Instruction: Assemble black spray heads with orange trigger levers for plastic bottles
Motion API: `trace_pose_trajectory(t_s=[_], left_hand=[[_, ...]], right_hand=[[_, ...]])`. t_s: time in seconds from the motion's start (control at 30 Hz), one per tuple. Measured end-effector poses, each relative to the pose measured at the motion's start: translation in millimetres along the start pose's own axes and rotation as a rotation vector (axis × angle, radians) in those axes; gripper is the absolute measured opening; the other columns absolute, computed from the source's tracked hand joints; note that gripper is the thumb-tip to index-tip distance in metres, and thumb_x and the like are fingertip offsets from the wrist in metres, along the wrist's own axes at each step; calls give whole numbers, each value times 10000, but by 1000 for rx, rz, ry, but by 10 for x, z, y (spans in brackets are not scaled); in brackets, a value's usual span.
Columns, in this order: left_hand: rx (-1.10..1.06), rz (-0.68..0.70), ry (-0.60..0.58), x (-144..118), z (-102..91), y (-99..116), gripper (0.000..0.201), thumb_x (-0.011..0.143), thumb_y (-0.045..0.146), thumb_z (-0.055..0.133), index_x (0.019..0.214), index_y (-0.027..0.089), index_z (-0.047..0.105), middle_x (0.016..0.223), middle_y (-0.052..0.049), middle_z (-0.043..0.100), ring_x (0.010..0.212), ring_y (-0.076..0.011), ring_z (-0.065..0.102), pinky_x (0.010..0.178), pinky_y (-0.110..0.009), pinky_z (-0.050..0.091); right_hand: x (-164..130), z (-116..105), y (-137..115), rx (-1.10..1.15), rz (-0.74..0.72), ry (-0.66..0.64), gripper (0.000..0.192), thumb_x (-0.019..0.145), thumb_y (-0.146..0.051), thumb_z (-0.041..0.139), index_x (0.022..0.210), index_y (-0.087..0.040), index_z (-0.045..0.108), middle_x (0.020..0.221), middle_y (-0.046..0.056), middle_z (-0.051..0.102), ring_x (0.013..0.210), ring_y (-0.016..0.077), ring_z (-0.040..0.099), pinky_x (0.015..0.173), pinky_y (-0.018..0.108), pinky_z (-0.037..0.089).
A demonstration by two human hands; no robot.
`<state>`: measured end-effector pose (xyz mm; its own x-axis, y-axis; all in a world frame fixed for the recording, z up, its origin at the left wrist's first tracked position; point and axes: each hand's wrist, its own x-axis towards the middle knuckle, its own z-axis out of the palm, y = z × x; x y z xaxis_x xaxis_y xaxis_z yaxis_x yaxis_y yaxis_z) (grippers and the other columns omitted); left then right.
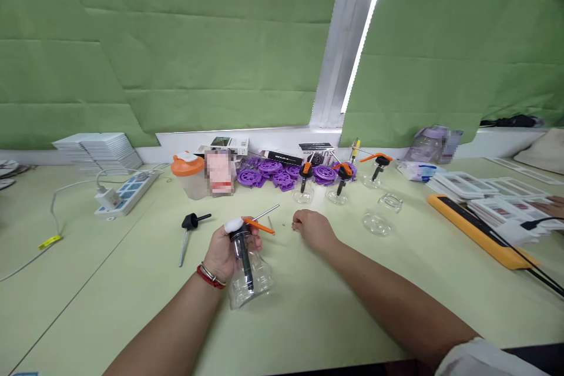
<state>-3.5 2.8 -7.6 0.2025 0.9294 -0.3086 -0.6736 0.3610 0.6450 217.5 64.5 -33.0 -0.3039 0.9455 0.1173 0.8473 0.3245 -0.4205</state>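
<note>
My left hand (221, 254) is closed round the neck of a clear bottle (259, 276), tilted above the table. A black tube runs down inside it, and its top carries a white cap (233, 225), an orange lever (259, 225) and a thin metal spout (267, 211). My right hand (314, 229) rests on the table to the right with its fingertips pinched; what they hold, if anything, is too small to make out. A tiny loose piece (284, 224) lies just left of those fingertips. Left of the bottle lies a black pump top (190, 222) with a metal tube.
Several bottles with orange levers (338, 192) stand at the back, before purple plastic parts (282, 179). A clear bottle (376, 223) lies at right. An orange-lidded jar (189, 179), white power strip (132, 194), yellow power strip (480, 232) and another person's hand (553, 207) are around.
</note>
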Motion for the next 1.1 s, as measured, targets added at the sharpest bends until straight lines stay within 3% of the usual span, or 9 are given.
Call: trace_pose_trajectory(t_s=[0.17, 0.33, 0.4, 0.57, 0.67, 0.8, 0.93, 1.0, 1.1], left_hand=[[-80, 102, 34, -3, 66, -49, 181, 797, 297, 534, 793, 129, 603, 694, -64, 627, 616, -197, 622, 591, -332, 521], [-133, 322, 17, -4, 170, -212, 151, 807, 290, 584, 888, 164, 605, 789, -33, 633, 785, -151, 604, 801, -303, 493], [-29, 347, -23, -17, 184, -245, 168, 808, 309, 586, 903, 171, 602, 816, -30, 629, 789, -140, 587, 773, -274, 483], [514, 423, -22, -86, 173, -196, 163, 799, 327, 588, 830, 167, 597, 691, 2, 580, 578, -94, 499, 525, -199, 406], [747, 418, 15, -118, 174, -187, 232, 810, 385, 557, 733, 168, 571, 583, 24, 505, 462, -79, 409, 411, -189, 316], [804, 339, 102, -122, 209, -220, 323, 804, 449, 533, 640, 172, 513, 505, 37, 434, 400, -74, 349, 360, -187, 265], [774, 257, 153, -125, 236, -233, 352, 811, 481, 500, 634, 178, 499, 482, 40, 413, 376, -80, 324, 334, -193, 234], [751, 327, 143, -135, 231, -245, 320, 810, 441, 522, 634, 174, 516, 492, 32, 434, 396, -87, 346, 352, -196, 254], [733, 449, 107, -152, 213, -288, 257, 808, 361, 552, 635, 172, 533, 530, 17, 475, 445, -97, 385, 403, -204, 291]], right_hand=[[-277, -129, -114, 682, 108, 34, 263, 808, -435, 551, 783, -179, 603, 695, 24, 609, 637, 148, 537, 595, 265, 385], [-761, -112, -414, 1581, 299, -606, 522, 768, -654, 488, 1007, -194, 550, 940, 77, 626, 814, 192, 620, 733, 364, 480], [-867, -115, -482, 1705, 358, -624, 475, 771, -606, 535, 1045, -219, 504, 904, 50, 627, 814, 191, 635, 771, 382, 481], [-886, -187, -468, 1694, 471, -543, 435, 773, -605, 523, 942, -207, 478, 749, 12, 596, 638, 148, 613, 548, 241, 442], [-887, -205, -405, 1506, 396, -455, 451, 770, -606, 523, 973, -206, 477, 744, 13, 581, 573, 129, 568, 445, 207, 357], [-946, -201, -283, 976, -5, -153, 595, 694, -486, 668, 1189, -232, 459, 1026, 84, 580, 847, 202, 585, 681, 329, 485], [-978, -233, -174, 497, -473, 77, 553, 683, -339, 706, 1199, -271, 520, 1304, 111, 446, 1253, 297, 358, 1059, 501, 240], [-966, -264, -166, 567, -418, 82, 681, 669, -410, 716, 1276, -275, 440, 1354, 120, 391, 1279, 302, 329, 1061, 513, 242], [-931, -305, -207, 960, -21, -108, 765, 738, -640, 529, 1351, -250, 292, 1315, 161, 411, 1130, 291, 500, 868, 489, 458]])
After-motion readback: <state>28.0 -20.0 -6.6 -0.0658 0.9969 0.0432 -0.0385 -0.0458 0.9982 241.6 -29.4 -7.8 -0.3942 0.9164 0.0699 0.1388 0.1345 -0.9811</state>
